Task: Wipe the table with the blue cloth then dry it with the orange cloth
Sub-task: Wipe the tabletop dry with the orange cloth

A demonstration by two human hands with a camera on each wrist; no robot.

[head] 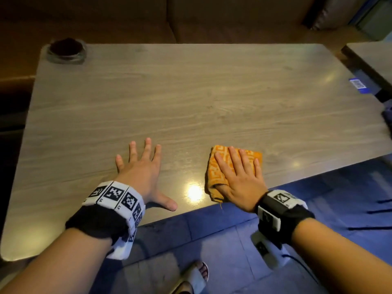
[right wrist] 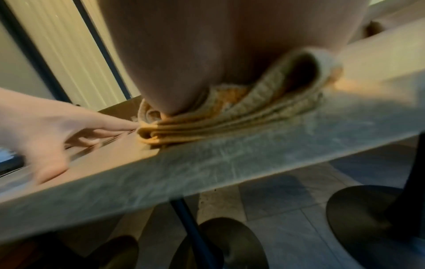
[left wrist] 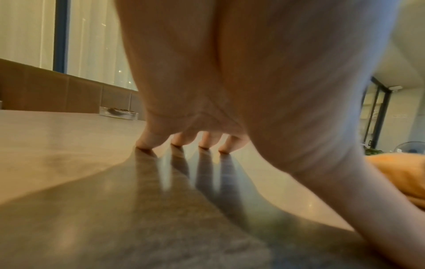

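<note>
Pressing flat on the orange cloth (head: 230, 166), my right hand (head: 239, 179) has its fingers straight and spread over the folded fabric, near the desk's (head: 191, 92) front edge. From the right wrist view the cloth (right wrist: 230, 116) shows as several stacked folds squashed under my palm, right at the desk's rim (right wrist: 207, 163). My left hand (head: 141, 174) lies open on the bare wood beside it, fingers splayed, thumb pointing toward the cloth but apart from it; the left wrist view shows the fingertips (left wrist: 147, 143) touching the surface while the palm arches above it. A glass ashtray (head: 66, 50) with dark contents sits at the far left corner of the desk. At the right edge something dark blue (head: 387, 117) peeks in; I cannot tell whether it is the blue cloth.
</note>
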